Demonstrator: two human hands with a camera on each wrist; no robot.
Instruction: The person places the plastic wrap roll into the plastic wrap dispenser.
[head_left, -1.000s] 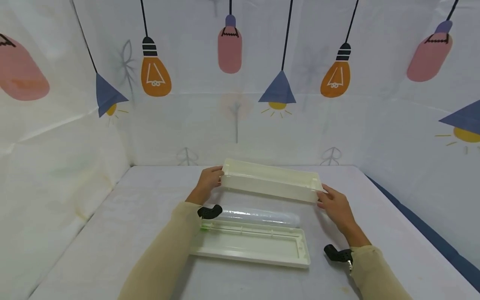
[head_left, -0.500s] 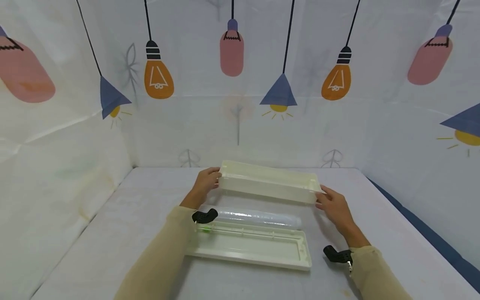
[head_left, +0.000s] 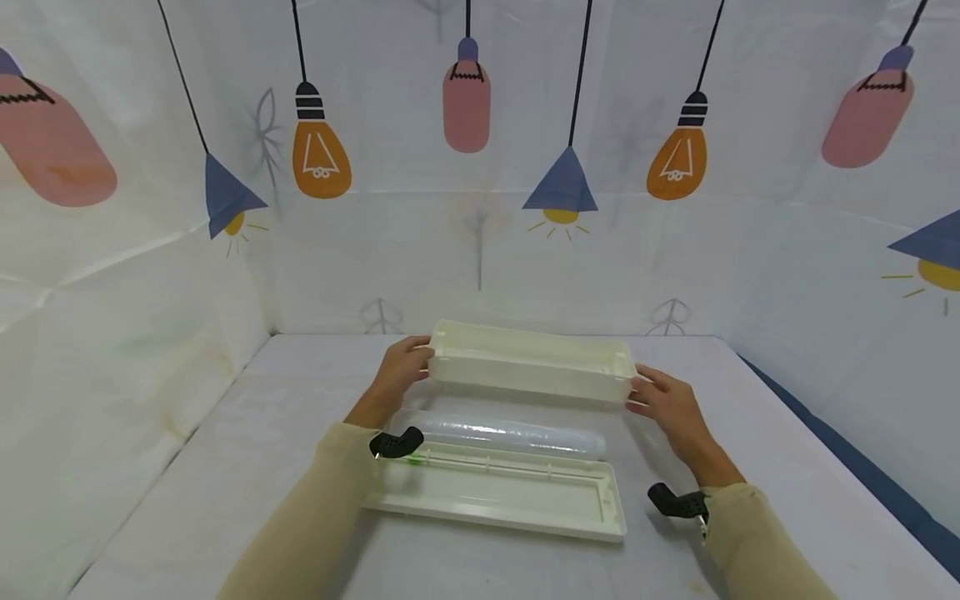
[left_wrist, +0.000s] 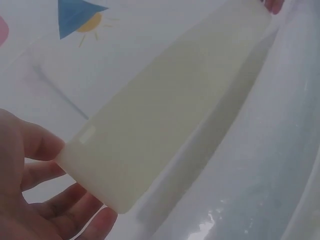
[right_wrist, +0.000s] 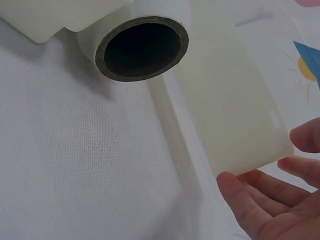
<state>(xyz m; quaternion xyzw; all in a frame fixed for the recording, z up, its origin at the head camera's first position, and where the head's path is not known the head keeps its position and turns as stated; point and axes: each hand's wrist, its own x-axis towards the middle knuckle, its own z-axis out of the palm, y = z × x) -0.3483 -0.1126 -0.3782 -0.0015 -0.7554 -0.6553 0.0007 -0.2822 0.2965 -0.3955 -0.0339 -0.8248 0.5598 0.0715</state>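
Note:
A long, cream plastic box [head_left: 525,375], open on top, spans the gap between my two hands over the back of the table. My left hand [head_left: 393,375] grips its left end, thumb and fingertips at the corner in the left wrist view. At the opposite end, my right hand [head_left: 671,408] holds the box with its fingertips. Nearer to me lies a roll of clear plastic wrap [head_left: 510,435], whose hollow cardboard core [right_wrist: 142,50] shows in the right wrist view. In front of the roll is a shallow cream lid [head_left: 502,496] with a rail along its far side.
A white cloth covers the table [head_left: 187,508]. White sheets printed with lamps and bulbs form a wall [head_left: 397,258] behind and at both sides. A small green piece [head_left: 416,459] sits on the lid's rail. Black wrist mounts [head_left: 675,502] stick out from the sleeves.
The box has shifted slightly left and looks more level. My left hand has moved left with it, uncovering more of the roll and lid. The roll and lid stay in place.

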